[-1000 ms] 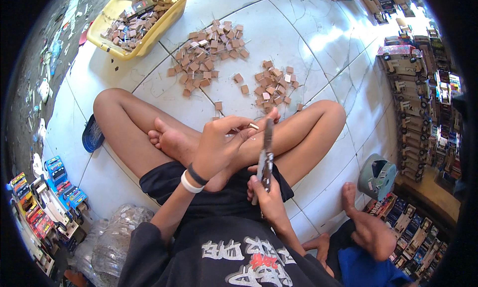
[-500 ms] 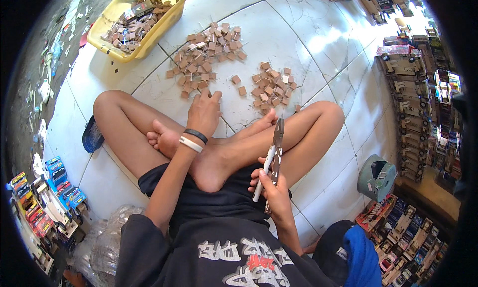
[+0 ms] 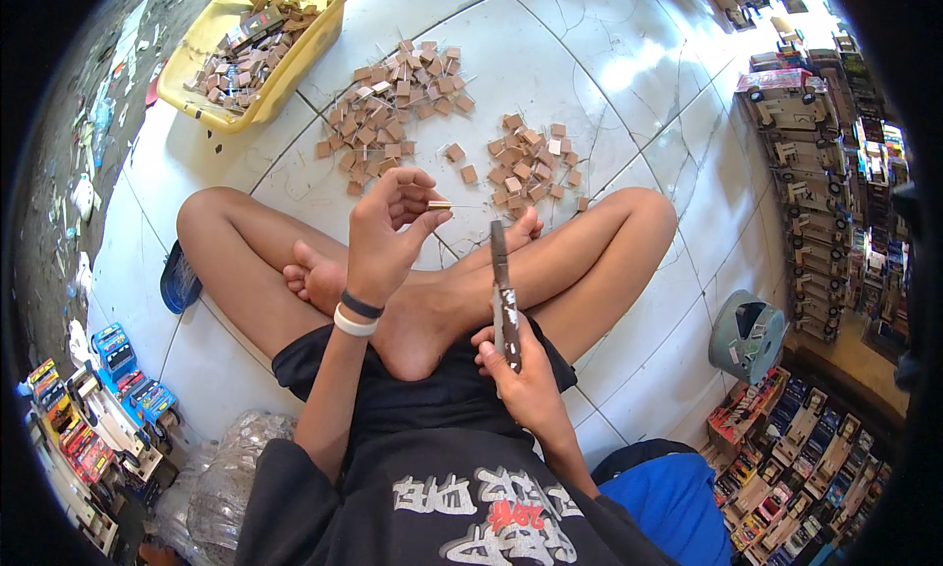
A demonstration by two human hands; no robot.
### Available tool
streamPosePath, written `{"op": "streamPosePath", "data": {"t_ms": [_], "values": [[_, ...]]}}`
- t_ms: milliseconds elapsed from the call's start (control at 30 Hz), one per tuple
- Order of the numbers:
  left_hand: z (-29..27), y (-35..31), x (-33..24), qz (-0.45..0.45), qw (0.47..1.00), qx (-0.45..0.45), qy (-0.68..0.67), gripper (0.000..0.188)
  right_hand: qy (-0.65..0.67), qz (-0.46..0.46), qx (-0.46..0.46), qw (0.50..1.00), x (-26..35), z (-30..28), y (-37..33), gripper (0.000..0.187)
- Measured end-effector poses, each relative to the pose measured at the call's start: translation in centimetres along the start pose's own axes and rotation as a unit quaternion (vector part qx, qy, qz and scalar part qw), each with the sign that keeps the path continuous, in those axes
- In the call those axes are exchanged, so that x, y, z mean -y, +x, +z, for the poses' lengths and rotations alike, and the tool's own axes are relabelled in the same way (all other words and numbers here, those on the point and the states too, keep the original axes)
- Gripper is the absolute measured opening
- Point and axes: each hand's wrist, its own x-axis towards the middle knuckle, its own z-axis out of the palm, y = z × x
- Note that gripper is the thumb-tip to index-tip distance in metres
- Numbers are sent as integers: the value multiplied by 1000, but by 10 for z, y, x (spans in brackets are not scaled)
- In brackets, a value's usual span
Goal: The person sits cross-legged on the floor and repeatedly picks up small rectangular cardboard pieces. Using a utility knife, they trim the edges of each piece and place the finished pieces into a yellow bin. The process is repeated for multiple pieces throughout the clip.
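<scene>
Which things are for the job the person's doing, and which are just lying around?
Probably for the job:
- small brown block in the left hand
- pliers in the right hand
- floor blocks
- yellow tub with similar blocks

Seemingly just lying around:
- blue toy truck
- clear plastic bundle
- round grey-green thing

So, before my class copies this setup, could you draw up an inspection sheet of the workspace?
Surface: white tiled floor, cracked in places.
Job's things: small tan block with a thin pin; pliers; left heap and right heap of similar blocks; yellow tub holding more.
Clutter: clear plastic bundle; round green object; litter along the left edge.
Hands: left hand pinches the block; right hand grips the pliers.
Cables: nothing seen.
Surroundings: stacked toy trucks at right; blue toy truck among others, lower left; blue cloth, lower right.
</scene>
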Motion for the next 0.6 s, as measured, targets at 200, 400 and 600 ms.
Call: {"op": "streamPosePath", "data": {"t_ms": [200,400,600], "values": [[6,-21,-17,40,999,-20,4,24,-56,-53,32,996,17,7,-6,72],[10,-28,-24,43,999,-22,22,20,-32,-51,45,997,23,12,-10,70],[9,-28,-23,56,998,-20,36,19,-29,-65,48,996,19,14,-8,66]]}}
